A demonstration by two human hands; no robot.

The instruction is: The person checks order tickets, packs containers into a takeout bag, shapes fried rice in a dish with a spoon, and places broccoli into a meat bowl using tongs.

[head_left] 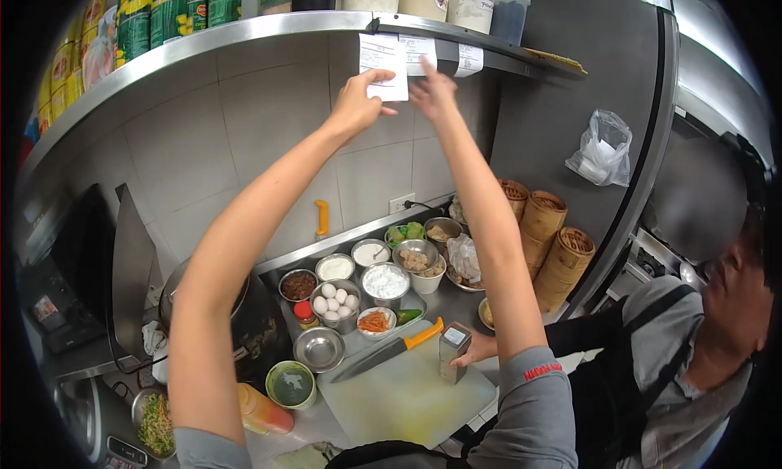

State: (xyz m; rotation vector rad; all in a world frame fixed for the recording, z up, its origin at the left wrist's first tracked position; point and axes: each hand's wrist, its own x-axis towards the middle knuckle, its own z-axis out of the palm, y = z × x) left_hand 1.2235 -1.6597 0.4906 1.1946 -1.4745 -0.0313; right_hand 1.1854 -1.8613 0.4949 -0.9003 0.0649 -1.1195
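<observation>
Both my arms reach up to paper slips hanging from the edge of a metal shelf. My left hand (358, 104) pinches the lower part of the leftmost white slip (383, 55) between thumb and fingers. Beside it, my right hand (433, 90) is raised just below the middle slip (418, 52); its fingers are blurred by motion, and whether they touch the paper is unclear. A third slip (470, 59) hangs further right.
Below are a cutting board (391, 404), an orange-handled knife (389, 357), a bowl of eggs (335, 301) and several other bowls. A co-worker (652, 347) at the right holds a dark box (453, 351). Bamboo steamers (562, 265) stand behind.
</observation>
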